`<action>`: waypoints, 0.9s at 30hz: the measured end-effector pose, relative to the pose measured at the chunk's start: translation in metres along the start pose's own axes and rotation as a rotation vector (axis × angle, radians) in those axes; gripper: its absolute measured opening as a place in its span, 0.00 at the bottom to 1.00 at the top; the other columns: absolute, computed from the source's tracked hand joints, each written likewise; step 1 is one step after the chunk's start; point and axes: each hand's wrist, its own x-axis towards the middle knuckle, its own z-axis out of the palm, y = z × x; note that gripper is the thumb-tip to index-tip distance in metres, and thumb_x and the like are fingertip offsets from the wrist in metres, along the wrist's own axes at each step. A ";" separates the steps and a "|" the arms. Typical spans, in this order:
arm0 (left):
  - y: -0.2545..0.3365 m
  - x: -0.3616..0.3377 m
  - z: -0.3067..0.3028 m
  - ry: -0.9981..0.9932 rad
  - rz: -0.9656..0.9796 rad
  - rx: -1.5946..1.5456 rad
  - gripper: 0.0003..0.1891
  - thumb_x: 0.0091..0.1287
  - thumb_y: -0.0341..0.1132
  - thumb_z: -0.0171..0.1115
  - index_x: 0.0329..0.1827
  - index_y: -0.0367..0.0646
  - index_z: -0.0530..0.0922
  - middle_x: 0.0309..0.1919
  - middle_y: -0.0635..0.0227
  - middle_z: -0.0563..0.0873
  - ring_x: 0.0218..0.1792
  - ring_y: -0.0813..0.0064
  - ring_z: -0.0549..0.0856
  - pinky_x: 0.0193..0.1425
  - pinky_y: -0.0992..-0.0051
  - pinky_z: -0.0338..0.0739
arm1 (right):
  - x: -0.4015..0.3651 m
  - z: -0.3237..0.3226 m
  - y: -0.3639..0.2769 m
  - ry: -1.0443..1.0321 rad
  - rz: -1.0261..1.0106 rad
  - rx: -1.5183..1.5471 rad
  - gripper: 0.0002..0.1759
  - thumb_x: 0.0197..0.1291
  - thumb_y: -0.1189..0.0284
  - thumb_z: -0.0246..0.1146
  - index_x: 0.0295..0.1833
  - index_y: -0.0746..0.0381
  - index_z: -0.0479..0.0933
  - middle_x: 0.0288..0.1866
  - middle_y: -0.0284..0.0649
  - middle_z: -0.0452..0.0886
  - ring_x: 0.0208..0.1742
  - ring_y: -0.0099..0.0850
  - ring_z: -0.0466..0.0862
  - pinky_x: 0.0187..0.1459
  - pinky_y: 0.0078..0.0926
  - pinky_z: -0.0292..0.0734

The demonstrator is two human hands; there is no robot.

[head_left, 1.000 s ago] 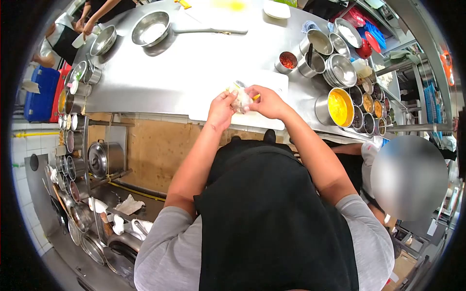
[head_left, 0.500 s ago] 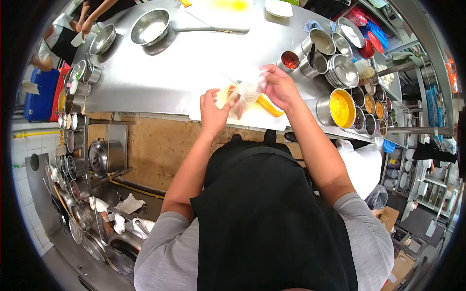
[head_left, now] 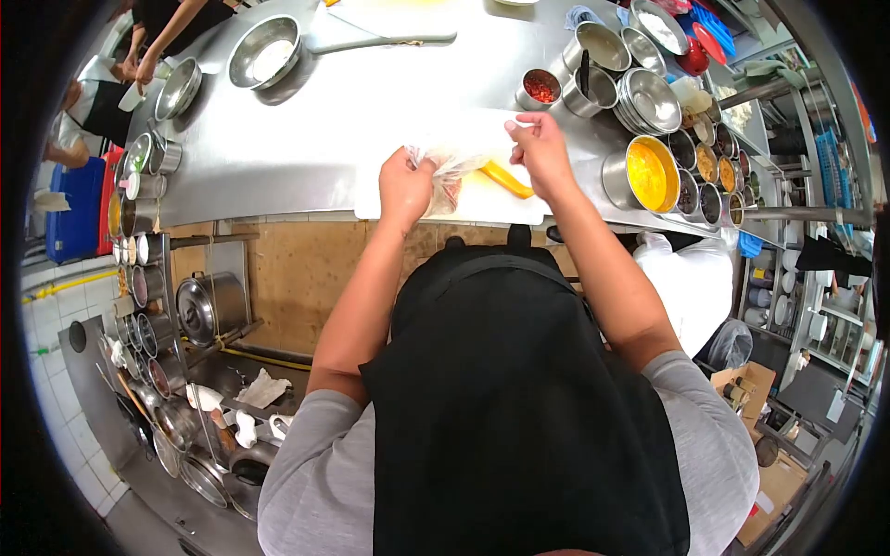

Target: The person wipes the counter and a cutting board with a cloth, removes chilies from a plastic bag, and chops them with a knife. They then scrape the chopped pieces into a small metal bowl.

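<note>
In front of me lies a white cutting board (head_left: 371, 202) at the near edge of the steel table. My left hand (head_left: 406, 190) is closed on the gathered edge of a clear plastic bag (head_left: 454, 159). Reddish-brown contents (head_left: 449, 195), which I cannot identify, show in its lower part above the board. At the right side of the bag, my right hand (head_left: 542, 156) has thumb and fingers curled together on the thin, see-through plastic. A long yellow-orange piece (head_left: 506, 179), perhaps a knife handle, lies on the board between the hands.
To the right stand a pot of yellow liquid (head_left: 649, 176), a cup of chopped red pieces (head_left: 540, 87), stacked steel bowls (head_left: 653, 100) and several small containers. Further off are a steel bowl (head_left: 264, 54) and a grey-white board (head_left: 371, 39). Another person's hand (head_left: 146, 67) is at the far left.
The bag has been lowered and spread sideways between my hands. My left hand has closed on its edge and turned inward. The view has shifted slightly.
</note>
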 end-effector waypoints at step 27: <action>-0.055 0.009 -0.002 -0.373 -0.029 0.461 0.16 0.83 0.36 0.68 0.67 0.39 0.86 0.61 0.51 0.91 0.64 0.63 0.91 0.67 0.60 0.87 | -0.002 -0.011 0.081 -0.250 0.178 -0.370 0.20 0.80 0.77 0.67 0.73 0.66 0.77 0.65 0.49 0.87 0.57 0.42 0.89 0.62 0.38 0.86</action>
